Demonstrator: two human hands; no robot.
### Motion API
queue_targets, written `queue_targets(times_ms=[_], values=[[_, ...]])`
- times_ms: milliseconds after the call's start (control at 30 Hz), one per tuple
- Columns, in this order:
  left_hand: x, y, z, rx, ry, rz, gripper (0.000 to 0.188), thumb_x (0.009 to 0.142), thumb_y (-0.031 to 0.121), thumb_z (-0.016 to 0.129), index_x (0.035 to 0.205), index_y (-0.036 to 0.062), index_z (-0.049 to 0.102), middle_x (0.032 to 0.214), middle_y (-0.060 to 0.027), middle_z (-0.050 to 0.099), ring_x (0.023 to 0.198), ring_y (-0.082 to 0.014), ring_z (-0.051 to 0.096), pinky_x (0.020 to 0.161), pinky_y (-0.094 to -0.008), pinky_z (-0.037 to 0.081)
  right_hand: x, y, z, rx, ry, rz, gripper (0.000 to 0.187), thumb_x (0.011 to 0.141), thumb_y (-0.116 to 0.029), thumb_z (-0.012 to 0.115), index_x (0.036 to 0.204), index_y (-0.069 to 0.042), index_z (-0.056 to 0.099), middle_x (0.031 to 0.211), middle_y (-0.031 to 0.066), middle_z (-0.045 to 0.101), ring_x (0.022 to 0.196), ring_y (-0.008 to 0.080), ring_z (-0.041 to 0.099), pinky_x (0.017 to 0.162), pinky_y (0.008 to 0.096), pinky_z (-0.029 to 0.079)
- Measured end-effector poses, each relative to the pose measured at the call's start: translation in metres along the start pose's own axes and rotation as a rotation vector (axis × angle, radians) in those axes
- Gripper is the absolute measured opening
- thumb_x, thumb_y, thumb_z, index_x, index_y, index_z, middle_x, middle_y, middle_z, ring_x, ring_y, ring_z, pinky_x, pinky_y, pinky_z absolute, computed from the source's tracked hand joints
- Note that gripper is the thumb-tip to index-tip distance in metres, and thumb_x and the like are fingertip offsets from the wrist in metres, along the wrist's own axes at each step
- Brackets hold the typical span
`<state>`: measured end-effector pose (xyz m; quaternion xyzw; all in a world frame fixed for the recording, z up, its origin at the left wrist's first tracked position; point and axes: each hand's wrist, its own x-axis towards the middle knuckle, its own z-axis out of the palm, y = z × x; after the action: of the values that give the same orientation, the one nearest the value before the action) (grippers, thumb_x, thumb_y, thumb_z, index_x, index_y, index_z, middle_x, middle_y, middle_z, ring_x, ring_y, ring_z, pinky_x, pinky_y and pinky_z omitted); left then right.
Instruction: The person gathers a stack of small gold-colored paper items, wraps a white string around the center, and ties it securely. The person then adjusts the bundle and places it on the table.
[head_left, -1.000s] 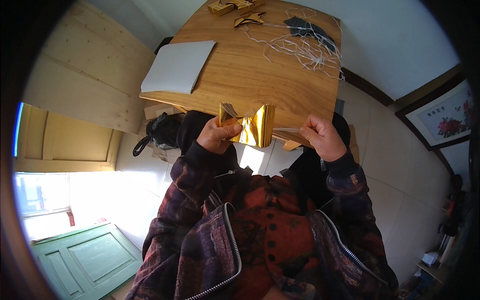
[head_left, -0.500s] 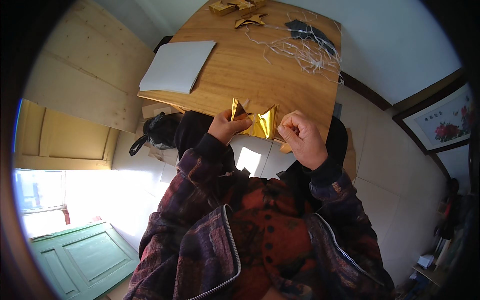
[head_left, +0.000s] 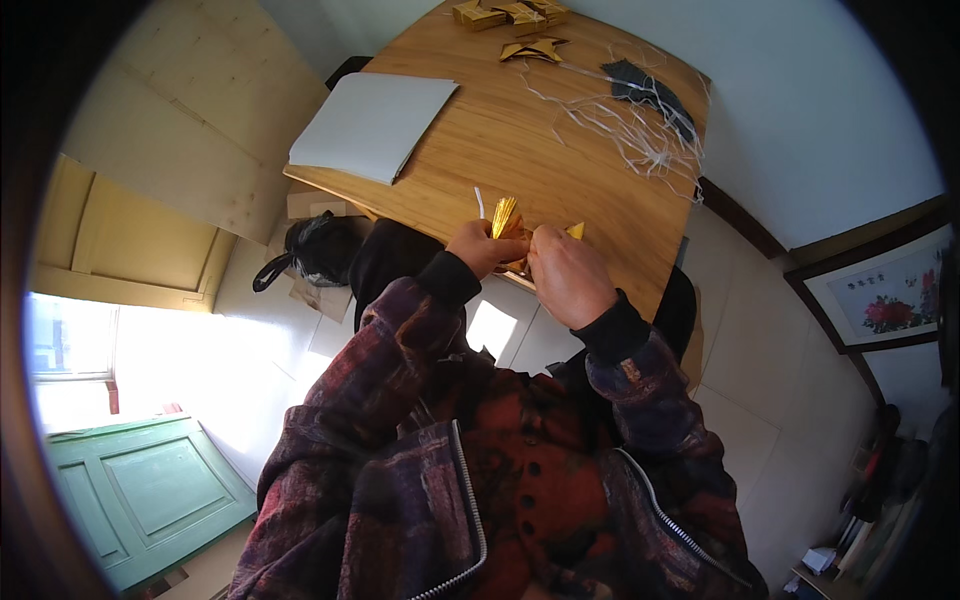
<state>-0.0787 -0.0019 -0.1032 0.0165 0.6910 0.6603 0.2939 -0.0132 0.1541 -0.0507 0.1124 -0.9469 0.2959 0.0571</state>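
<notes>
My left hand (head_left: 480, 249) is closed on a pleated piece of gold foil paper (head_left: 507, 216), gripping it near its middle above the table's near edge. One fanned end stands up past the fingers. A thin white strip (head_left: 479, 203) pokes up beside that hand. Close against it, my right hand (head_left: 570, 278) has its fingers curled in at the foil's middle and covers much of it. Only a gold tip shows beyond the right knuckles. Whatever the right fingertips pinch is hidden.
On the wooden table (head_left: 500, 140) lie a stack of white sheets (head_left: 375, 125), tangled white strips (head_left: 650, 150), a dark grey cloth piece (head_left: 645, 92), a folded gold star shape (head_left: 535, 50) and gold bundles (head_left: 510, 14). A black plastic bag (head_left: 325, 250) rests at the lower left.
My right hand has moved left from beside the foil and now meets the left hand at its middle. The foil has turned and is more gathered. The whole view has shifted slightly.
</notes>
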Motion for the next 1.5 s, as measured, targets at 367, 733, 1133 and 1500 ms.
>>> queue_targets(times_ms=[367, 733, 1133, 1500], values=[[0.003, 0.019, -0.024, 0.329, -0.132, -0.097, 0.066, 0.079, 0.064, 0.059, 0.082, -0.0014, 0.067, 0.070, -0.0078, 0.064, 0.061, -0.0142, 0.060, 0.055, -0.0275, 0.048, 0.018, 0.000, 0.015, -0.172, -0.130, 0.115, 0.014, 0.084, -0.014, 0.054, 0.083, 0.000, 0.051, 0.076, 0.0205, 0.062, 0.071, 0.0375, 0.062, 0.061, 0.0458, 0.048], [0.009, 0.019, -0.062, 0.956, -0.210, 0.206, 0.026, 0.083, 0.024, 0.054, 0.090, 0.0017, 0.065, 0.078, -0.0129, 0.065, 0.074, -0.0281, 0.062, 0.071, -0.0362, 0.049, 0.023, 0.001, 0.024, -0.167, -0.133, 0.135, 0.018, 0.085, -0.020, 0.057, 0.083, -0.003, 0.051, 0.080, 0.0179, 0.061, 0.073, 0.0382, 0.060, 0.062, 0.0469, 0.046], [-0.010, 0.022, -0.106, 0.692, 0.022, 0.229, 0.019, 0.078, 0.019, 0.063, 0.082, 0.0008, 0.064, 0.081, -0.0135, 0.064, 0.080, -0.0234, 0.063, 0.071, -0.0323, 0.049, 0.021, -0.001, 0.027, -0.192, -0.118, 0.145, 0.016, 0.083, -0.018, 0.060, 0.083, -0.004, 0.051, 0.081, 0.0160, 0.062, 0.073, 0.0373, 0.060, 0.062, 0.0460, 0.047], [-0.011, -0.010, -0.069, -0.618, -0.228, 0.137, 0.018, 0.094, 0.018, 0.051, 0.083, 0.0046, 0.055, 0.090, -0.0077, 0.061, 0.081, -0.0164, 0.060, 0.080, -0.0286, 0.048, 0.021, -0.002, 0.027, -0.195, -0.092, 0.131, 0.017, 0.083, -0.019, 0.060, 0.084, -0.004, 0.051, 0.080, 0.0159, 0.061, 0.072, 0.0379, 0.060, 0.062, 0.0468, 0.046]])
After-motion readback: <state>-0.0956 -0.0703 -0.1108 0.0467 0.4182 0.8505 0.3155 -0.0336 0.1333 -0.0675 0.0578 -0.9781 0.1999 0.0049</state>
